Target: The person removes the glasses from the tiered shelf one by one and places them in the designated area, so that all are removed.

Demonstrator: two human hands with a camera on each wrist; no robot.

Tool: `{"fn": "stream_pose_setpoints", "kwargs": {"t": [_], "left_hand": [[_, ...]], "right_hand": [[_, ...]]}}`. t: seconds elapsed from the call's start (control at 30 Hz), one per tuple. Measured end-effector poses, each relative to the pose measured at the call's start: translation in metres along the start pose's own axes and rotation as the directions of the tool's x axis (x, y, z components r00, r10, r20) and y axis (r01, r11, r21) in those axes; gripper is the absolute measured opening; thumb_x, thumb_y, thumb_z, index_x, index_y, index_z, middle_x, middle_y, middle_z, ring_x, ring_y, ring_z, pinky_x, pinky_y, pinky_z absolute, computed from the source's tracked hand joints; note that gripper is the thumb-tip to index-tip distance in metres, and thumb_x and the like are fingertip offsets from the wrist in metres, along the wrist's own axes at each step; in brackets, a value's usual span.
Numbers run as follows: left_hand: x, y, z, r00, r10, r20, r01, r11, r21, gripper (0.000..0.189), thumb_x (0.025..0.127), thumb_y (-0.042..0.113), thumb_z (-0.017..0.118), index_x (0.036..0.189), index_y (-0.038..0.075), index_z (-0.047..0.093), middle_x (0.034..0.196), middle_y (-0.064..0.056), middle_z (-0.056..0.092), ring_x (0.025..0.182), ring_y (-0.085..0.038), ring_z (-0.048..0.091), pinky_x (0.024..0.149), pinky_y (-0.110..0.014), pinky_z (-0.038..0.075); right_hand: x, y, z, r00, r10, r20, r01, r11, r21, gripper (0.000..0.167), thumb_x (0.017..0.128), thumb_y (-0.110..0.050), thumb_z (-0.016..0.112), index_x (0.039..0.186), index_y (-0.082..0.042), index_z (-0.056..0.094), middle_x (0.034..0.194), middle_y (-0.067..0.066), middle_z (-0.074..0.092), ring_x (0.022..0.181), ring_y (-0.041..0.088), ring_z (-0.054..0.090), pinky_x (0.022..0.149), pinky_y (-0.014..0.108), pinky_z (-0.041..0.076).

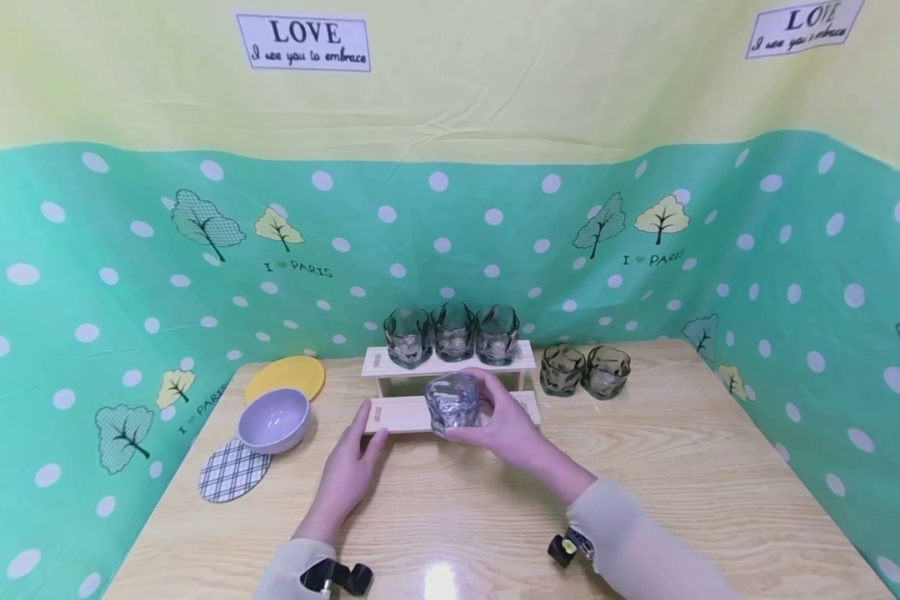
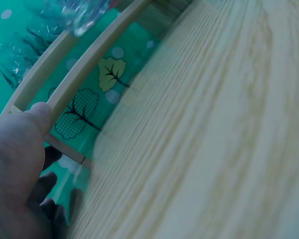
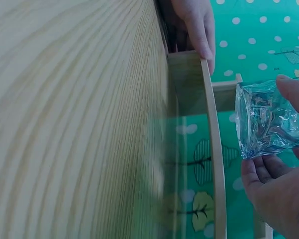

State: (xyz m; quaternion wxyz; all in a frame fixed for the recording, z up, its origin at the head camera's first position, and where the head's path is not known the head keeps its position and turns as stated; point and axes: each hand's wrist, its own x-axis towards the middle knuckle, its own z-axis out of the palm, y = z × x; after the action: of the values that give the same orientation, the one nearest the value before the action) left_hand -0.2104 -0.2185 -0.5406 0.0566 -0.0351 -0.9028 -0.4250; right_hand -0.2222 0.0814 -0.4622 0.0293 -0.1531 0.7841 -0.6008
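A clear, faceted glass (image 1: pixel 450 402) is pinched between the thumb and fingers of my right hand (image 1: pixel 508 423). It is held over the front, lower step of a two-tier wooden shelf (image 1: pixel 399 415). In the right wrist view the glass (image 3: pixel 264 119) shows beside the shelf's edge, with fingers under one side and the thumb opposite. My left hand (image 1: pixel 347 473) grips the left end of the lower step, thumb at its front edge; the left wrist view shows the thumb (image 2: pixel 40 115) on the wood. Three grey glasses (image 1: pixel 453 333) stand in a row on the upper step.
Two brownish glasses (image 1: pixel 607 373) stand on the table right of the shelf. To the left are a lilac bowl (image 1: pixel 273 421), a yellow round plate (image 1: pixel 292 375) and a checked round mat (image 1: pixel 232 473). A green dotted cloth (image 1: pixel 450 242) hangs behind the wood-grain table (image 1: pixel 660 467).
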Motion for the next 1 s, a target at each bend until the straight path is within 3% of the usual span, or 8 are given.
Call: {"fn": "stream_pose_setpoints", "kwargs": {"t": [0.3, 0.6, 1.0], "left_hand": [[0.0, 0.001, -0.002, 1.0, -0.013, 0.006, 0.013, 1.0, -0.013, 0.074, 0.118, 0.045, 0.052, 0.178, 0.016, 0.021, 0.178, -0.02, 0.03, 0.163, -0.043, 0.03, 0.133, -0.06, 0.024], [0.001, 0.001, 0.0, 1.0, -0.014, 0.009, 0.014, 1.0, -0.007, 0.075, 0.117, 0.046, 0.052, 0.178, 0.016, 0.021, 0.177, -0.023, 0.031, 0.162, -0.044, 0.031, 0.133, -0.06, 0.025], [0.0, 0.0, 0.0, 1.0, -0.013, -0.004, 0.013, 1.0, -0.01, 0.075, 0.117, 0.049, 0.051, 0.178, 0.017, 0.022, 0.176, -0.024, 0.033, 0.161, -0.046, 0.033, 0.132, -0.063, 0.027]], "right_hand": [[-0.02, 0.002, -0.035, 0.999, 0.01, -0.032, -0.012, 0.999, -0.049, 0.098, 0.08, -0.018, 0.102, 0.161, -0.03, 0.049, 0.155, 0.009, 0.059, 0.14, 0.036, 0.061, 0.114, 0.052, 0.055], [-0.045, 0.01, -0.075, 0.996, 0.034, -0.083, -0.045, 0.99, -0.132, 0.098, 0.082, -0.023, 0.1, 0.163, -0.025, 0.044, 0.159, 0.016, 0.057, 0.148, 0.046, 0.052, 0.118, 0.063, 0.048], [-0.074, 0.018, -0.133, 0.985, 0.041, -0.169, -0.076, 0.976, -0.205, 0.101, 0.085, -0.028, 0.098, 0.166, -0.018, 0.038, 0.159, 0.023, 0.054, 0.147, 0.05, 0.051, 0.117, 0.062, 0.048]]}}
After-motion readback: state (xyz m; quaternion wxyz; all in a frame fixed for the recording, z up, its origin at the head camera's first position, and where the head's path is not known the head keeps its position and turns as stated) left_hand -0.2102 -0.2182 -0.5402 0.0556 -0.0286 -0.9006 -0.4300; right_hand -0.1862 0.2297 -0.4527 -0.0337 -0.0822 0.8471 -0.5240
